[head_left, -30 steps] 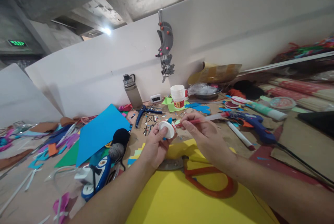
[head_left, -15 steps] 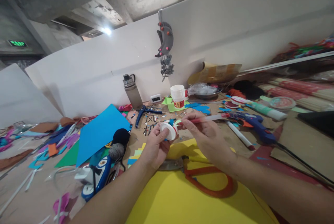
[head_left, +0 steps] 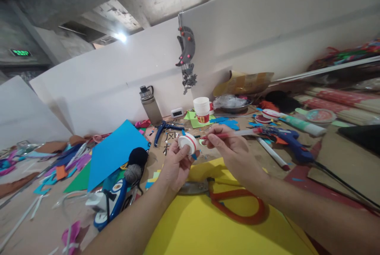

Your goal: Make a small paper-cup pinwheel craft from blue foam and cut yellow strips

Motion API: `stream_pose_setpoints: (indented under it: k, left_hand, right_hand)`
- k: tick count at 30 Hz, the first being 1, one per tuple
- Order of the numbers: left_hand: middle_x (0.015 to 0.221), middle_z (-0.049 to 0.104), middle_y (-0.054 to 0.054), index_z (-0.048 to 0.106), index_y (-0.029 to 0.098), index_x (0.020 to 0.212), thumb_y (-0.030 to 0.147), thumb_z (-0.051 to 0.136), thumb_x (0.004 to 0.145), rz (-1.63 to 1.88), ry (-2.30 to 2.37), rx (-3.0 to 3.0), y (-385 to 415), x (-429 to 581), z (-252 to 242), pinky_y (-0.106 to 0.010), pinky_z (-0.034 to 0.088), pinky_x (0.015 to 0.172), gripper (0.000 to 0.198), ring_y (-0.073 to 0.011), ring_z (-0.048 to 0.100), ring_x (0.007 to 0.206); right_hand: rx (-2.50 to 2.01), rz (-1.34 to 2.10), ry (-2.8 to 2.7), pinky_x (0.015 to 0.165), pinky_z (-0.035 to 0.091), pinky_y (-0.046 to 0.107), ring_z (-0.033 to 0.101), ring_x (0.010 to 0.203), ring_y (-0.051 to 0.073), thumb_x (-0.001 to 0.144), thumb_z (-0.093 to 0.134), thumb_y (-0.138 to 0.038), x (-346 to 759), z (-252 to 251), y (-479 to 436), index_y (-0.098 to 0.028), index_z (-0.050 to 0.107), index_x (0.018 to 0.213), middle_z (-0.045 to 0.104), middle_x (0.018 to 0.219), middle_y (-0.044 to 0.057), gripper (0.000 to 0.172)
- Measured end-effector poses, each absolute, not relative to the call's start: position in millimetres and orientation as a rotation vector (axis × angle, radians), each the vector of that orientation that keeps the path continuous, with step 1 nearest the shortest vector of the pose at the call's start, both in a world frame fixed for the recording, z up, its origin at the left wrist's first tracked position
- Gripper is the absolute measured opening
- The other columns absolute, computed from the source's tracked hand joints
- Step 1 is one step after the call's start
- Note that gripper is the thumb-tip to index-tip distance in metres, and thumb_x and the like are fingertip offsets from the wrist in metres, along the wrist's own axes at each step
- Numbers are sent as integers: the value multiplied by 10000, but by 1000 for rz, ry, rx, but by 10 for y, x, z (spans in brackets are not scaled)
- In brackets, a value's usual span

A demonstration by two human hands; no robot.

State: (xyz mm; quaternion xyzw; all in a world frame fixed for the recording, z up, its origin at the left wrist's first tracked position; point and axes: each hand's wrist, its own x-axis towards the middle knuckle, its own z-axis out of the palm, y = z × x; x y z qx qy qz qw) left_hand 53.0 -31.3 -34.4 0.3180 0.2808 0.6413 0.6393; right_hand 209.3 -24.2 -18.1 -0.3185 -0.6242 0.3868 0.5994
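My left hand [head_left: 175, 164] is closed around a small white paper cup [head_left: 187, 143] with a red band and blue bits stuck on it, turned bottom toward me. My right hand [head_left: 230, 148] pinches a thin red and white stick-like tool [head_left: 237, 133], its tip a little to the right of the cup. Both hands hover above a yellow sheet [head_left: 204, 223] and large orange-handled scissors [head_left: 237, 203].
A blue sheet [head_left: 114, 152], black and grey pompoms [head_left: 135, 162], a water bottle [head_left: 150, 104], a stack of paper cups [head_left: 202, 109], blue pliers [head_left: 164, 128], a blue glue gun [head_left: 289, 140] with cord, and paper scraps crowd the table. White partition boards stand behind.
My left hand has tilted and shifted the cup slightly left and up. The tool tip has drawn away from the cup. The view has shifted a little.
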Motion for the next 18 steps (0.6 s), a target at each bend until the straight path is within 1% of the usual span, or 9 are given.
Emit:
stream_pose_setpoints:
  k: [5, 7, 10, 13, 15, 18]
  left_hand:
    - [843, 668, -25, 635, 153, 892, 190, 769, 648, 1461, 660, 697, -307, 537, -342, -310, 535, 766, 281, -120, 615, 733]
    - [845, 669, -19, 636, 159, 905, 200, 765, 657, 1458, 675, 672, -296, 532, -354, -288, 535, 745, 283, -112, 615, 727]
    - [844, 671, -18, 631, 157, 927, 207, 761, 666, 1455, 695, 632, -273, 522, -378, -221, 525, 655, 295, -99, 614, 703]
    - [801, 668, -15, 627, 149, 918, 179, 753, 671, 1481, 712, 570, -248, 511, -401, -170, 507, 578, 278, -79, 605, 643]
    - [780, 665, -10, 624, 149, 904, 165, 746, 677, 1494, 722, 533, -235, 506, -408, -160, 508, 563, 259, -69, 599, 613]
    - [798, 669, -13, 618, 156, 903, 175, 744, 678, 1499, 727, 529, -232, 507, -406, -172, 518, 571, 258, -81, 614, 638]
  right_hand:
    - [-722, 902, -1462, 718, 476, 297, 597, 763, 162, 876, 512, -386, 2099, -189, -255, -244, 566, 888, 631, 800, 2, 151]
    - [-730, 886, -1479, 707, 470, 288, 591, 775, 161, 875, 515, -375, 2095, -189, -263, -223, 569, 884, 628, 816, 13, 162]
    - [-736, 854, -1502, 688, 460, 267, 578, 791, 155, 869, 526, -353, 2087, -192, -268, -196, 585, 869, 620, 856, 28, 167]
    - [-742, 834, -1521, 679, 453, 254, 567, 772, 143, 865, 540, -348, 2077, -215, -259, -198, 595, 858, 608, 843, 19, 160]
    - [-749, 836, -1531, 684, 455, 254, 567, 767, 142, 863, 546, -356, 2072, -235, -252, -201, 595, 859, 606, 831, 16, 162]
    - [-753, 843, -1541, 711, 462, 262, 572, 781, 145, 864, 544, -366, 2068, -252, -251, -206, 595, 874, 607, 841, 17, 168]
